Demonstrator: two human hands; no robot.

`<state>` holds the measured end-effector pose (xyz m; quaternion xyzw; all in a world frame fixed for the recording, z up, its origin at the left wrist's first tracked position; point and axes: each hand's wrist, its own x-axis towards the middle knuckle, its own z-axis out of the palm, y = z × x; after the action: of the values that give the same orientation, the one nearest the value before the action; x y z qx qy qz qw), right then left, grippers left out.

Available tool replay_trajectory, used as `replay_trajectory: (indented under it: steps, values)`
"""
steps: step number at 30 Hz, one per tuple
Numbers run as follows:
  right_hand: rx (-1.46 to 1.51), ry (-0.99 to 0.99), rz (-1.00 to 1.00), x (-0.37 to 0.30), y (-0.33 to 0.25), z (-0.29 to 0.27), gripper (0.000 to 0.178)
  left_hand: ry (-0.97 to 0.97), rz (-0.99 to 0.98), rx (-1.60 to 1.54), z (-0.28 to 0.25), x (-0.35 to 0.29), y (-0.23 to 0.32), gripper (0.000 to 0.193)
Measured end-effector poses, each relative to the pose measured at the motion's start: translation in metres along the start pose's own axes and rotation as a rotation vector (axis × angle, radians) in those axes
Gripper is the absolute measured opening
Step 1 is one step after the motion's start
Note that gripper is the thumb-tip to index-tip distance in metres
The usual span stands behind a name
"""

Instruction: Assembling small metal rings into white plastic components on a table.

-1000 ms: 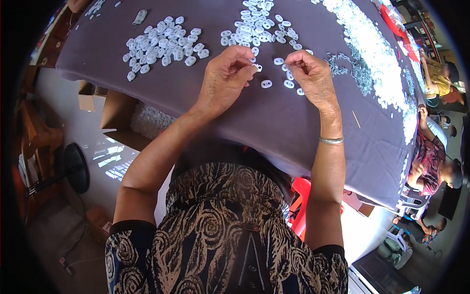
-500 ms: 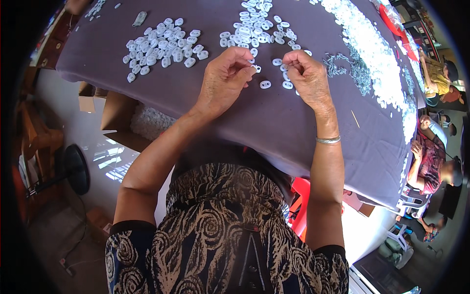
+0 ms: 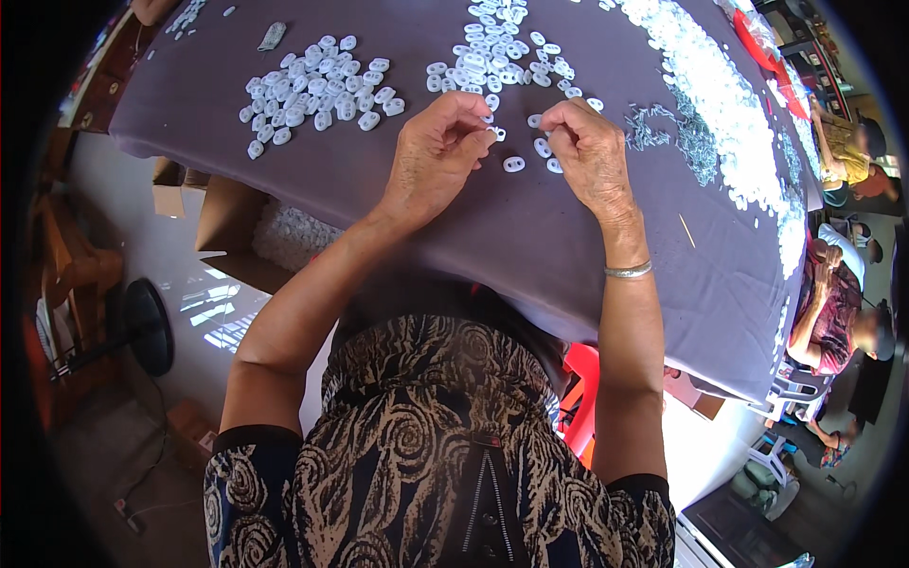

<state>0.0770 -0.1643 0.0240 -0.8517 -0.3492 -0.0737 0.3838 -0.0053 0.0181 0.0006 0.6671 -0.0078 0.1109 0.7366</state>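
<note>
My left hand (image 3: 437, 151) is closed in a pinch, with a small white plastic piece (image 3: 499, 135) between thumb and fingertips. To its right, my right hand (image 3: 592, 156) is also closed, thumb against forefinger; whatever its fingertips hold is too small or hidden to make out. Both hands are just above the near side of the cloth-covered table. Between them lie several loose white oval two-hole pieces (image 3: 513, 165), one partly behind the right fingers. A larger pile of the same pieces (image 3: 488, 52) spreads just beyond my hands.
Another heap of white ovals (image 3: 317, 90) lies left on the dark tablecloth (image 3: 417, 256). On the right are small grey metal bits (image 3: 696, 142), a long white heap (image 3: 715, 85) and a thin stick (image 3: 686, 230). An open carton (image 3: 227, 222) stands below; other people sit far right.
My right hand has shifted slightly left, toward my left hand, which stays nearly still. At the far right, a seated person's hands have come up together.
</note>
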Motion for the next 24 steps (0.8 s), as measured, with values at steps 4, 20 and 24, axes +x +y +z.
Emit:
replay_trajectory:
  steps: [4,20,24]
  values:
    - [0.050,0.063,0.081,-0.001,0.002,0.001,0.018,0.006,0.009,-0.008,0.001,0.000,0.001,0.018]
    - [0.598,-0.019,0.142,-0.001,-0.027,0.010,0.017,-0.055,0.066,0.140,0.006,-0.002,-0.001,0.032]
    - [0.596,-0.042,0.125,-0.001,-0.025,0.013,0.016,-0.057,0.067,0.153,0.006,-0.003,0.000,0.034]
